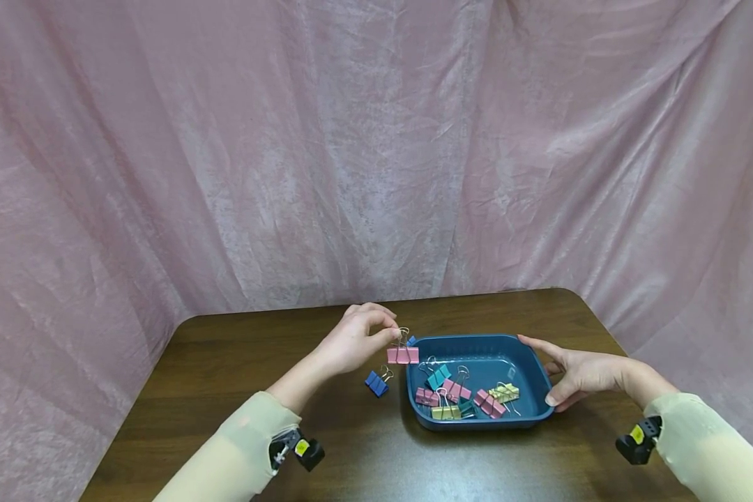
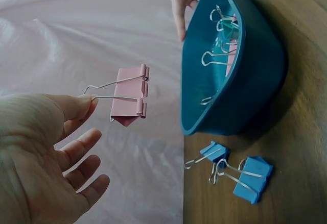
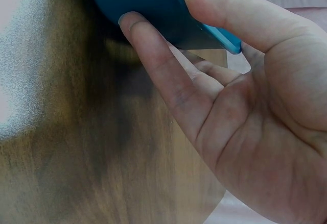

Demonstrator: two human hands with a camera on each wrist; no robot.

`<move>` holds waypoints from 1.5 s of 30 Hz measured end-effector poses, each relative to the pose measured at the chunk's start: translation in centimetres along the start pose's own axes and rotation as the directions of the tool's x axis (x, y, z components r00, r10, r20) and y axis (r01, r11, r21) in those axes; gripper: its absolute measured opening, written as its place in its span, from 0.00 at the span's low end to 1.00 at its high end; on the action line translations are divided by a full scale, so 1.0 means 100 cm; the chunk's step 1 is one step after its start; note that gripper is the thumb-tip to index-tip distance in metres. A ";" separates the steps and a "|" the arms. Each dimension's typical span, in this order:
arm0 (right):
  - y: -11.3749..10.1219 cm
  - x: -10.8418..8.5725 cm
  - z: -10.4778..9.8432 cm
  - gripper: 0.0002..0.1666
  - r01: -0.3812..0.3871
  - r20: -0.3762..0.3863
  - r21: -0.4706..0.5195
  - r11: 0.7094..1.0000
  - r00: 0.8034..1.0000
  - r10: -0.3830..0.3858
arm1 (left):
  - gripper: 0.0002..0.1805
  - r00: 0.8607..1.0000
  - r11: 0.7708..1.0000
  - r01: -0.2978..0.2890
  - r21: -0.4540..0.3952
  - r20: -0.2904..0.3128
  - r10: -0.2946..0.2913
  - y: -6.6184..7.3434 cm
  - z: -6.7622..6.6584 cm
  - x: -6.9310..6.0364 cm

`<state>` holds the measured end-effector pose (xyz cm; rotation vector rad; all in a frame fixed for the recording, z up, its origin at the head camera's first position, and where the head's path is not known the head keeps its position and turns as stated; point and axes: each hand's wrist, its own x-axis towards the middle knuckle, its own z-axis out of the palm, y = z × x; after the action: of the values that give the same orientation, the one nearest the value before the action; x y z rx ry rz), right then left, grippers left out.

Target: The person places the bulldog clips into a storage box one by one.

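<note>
My left hand [image 1: 354, 341] pinches a pink binder clip [image 1: 403, 355] by its wire handles, between thumb and forefinger. In the left wrist view the other fingers are spread loosely below that clip [image 2: 129, 94]. The clip hangs at the left end of a blue tray [image 1: 464, 343]. Several pink, yellow, teal and dark green binder clips [image 1: 457, 390] lie in the tray. At the tray's right end my right hand [image 1: 586, 373] grips the rim and wall, its thumb on the rim and a finger against the outside in the right wrist view.
Two blue binder clips lie on the wooden table left of the tray: one nearer [image 1: 376, 383], the other [image 1: 411, 341] partly hidden behind the held clip. A pink curtain [image 1: 351, 174] hangs behind the table's back edge.
</note>
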<state>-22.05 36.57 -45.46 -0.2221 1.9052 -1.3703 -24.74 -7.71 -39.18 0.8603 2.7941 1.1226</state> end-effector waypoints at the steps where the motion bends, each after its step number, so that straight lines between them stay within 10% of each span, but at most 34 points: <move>1: 0.000 0.000 0.000 0.72 0.001 0.000 0.000 1.000 1.000 -0.001 | 0.07 1.000 1.000 -0.005 0.000 0.004 0.005 0.001 0.002 0.001; 20: -0.002 -0.001 0.002 0.71 -0.003 -0.012 -0.004 1.000 1.000 0.003 | 0.07 0.996 0.997 -0.078 -0.006 0.038 0.078 0.007 0.024 0.018; 45: -0.002 -0.001 0.003 0.72 -0.002 -0.006 -0.004 1.000 1.000 0.002 | 0.07 0.993 1.000 -0.014 0.018 0.121 0.012 0.003 0.052 0.023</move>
<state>-21.83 36.33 -45.26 -0.2180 1.9134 -1.3672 -25.48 -3.13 -42.43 0.9166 2.7093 1.0114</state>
